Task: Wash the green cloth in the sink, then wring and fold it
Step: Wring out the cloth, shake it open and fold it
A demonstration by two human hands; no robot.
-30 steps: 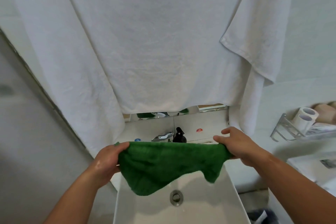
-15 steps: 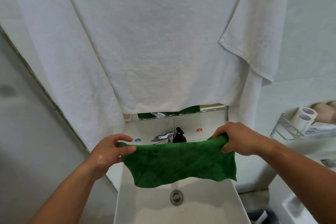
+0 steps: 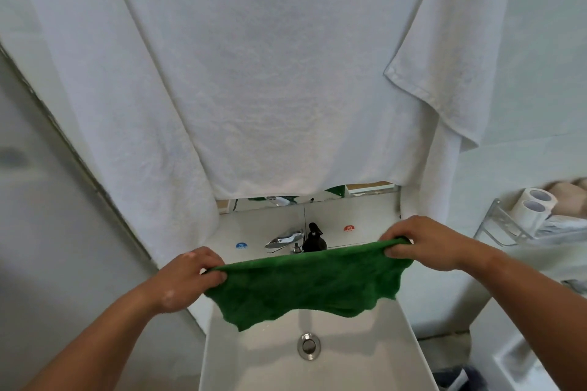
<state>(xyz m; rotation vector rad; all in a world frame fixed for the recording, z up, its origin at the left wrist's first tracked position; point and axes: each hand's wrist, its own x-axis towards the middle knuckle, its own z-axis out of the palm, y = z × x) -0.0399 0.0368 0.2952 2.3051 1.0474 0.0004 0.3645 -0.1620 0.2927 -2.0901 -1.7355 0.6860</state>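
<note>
The green cloth point(image 3: 305, 286) hangs stretched out between both hands above the white sink point(image 3: 365, 368). My left hand point(image 3: 187, 279) pinches its upper left corner, and my right hand point(image 3: 425, 244) grips its upper right corner. The cloth's lower edge hangs ragged over the basin, just above the metal drain point(image 3: 308, 346). Behind the cloth stands the chrome faucet point(image 3: 284, 240), and the cloth's top edge hides part of it.
A large white towel point(image 3: 254, 73) hangs over the mirror above the sink. A black pump bottle point(image 3: 314, 240) stands beside the faucet. On the right, a wire shelf point(image 3: 508, 232) holds toilet paper rolls point(image 3: 533, 206). A dark bin point(image 3: 457, 378) sits on the floor at right.
Both hands have spread the cloth wider and lifted it slightly. The sagging fold at the lower left has flattened, and the right hand's grip has shifted to the top corner.
</note>
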